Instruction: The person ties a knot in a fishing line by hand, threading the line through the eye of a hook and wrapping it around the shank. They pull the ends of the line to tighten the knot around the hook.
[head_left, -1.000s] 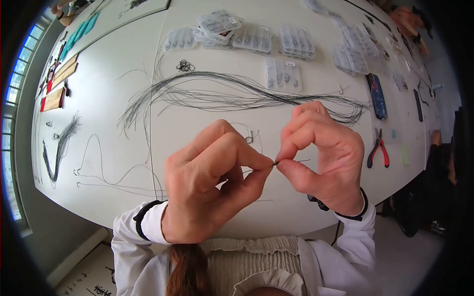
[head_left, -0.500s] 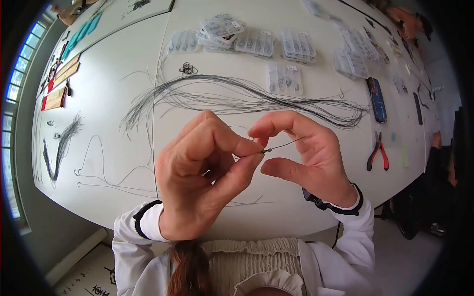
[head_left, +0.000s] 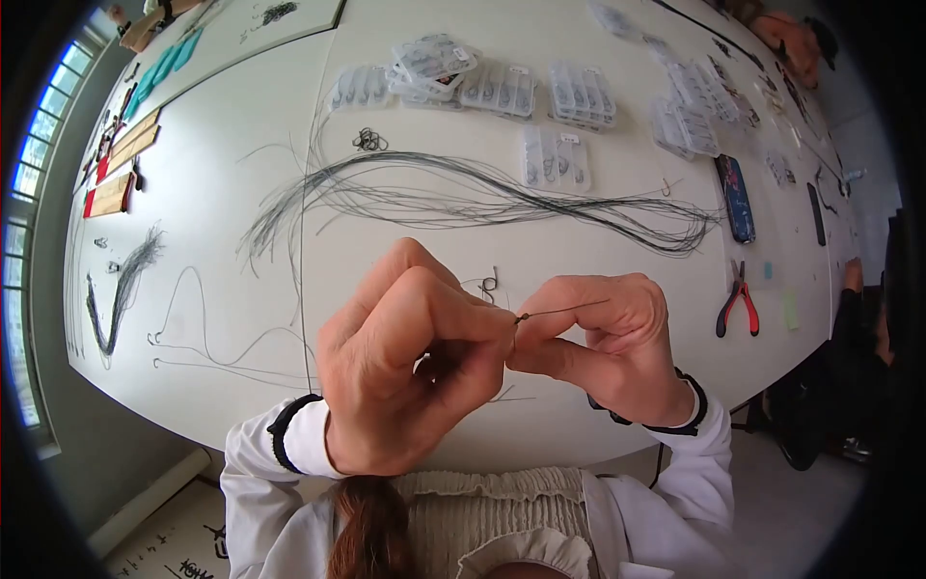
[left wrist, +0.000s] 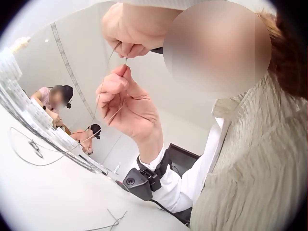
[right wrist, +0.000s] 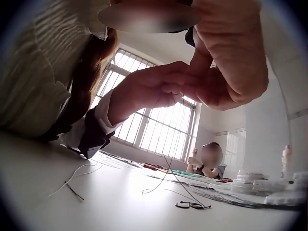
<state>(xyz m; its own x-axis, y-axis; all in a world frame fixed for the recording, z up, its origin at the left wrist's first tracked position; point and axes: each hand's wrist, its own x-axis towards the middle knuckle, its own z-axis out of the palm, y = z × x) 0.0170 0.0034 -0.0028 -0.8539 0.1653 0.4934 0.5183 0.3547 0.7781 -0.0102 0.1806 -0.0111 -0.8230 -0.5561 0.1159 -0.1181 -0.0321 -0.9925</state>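
Left grip (head_left: 415,357) and right grip (head_left: 608,338) both pinch the thin line (head_left: 571,309) beside its dark knot (head_left: 522,317), above the worktop (head_left: 222,232); looks like knot work, next move likely needs a fine, steady pull. Grips hide part of the line. Beyond: pliers (head_left: 739,301) off right, strand bundle (head_left: 540,202), then boxes (head_left: 497,89).

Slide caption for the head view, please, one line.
Left hand and right hand pinch a thin line above the table, pliers lying at right.
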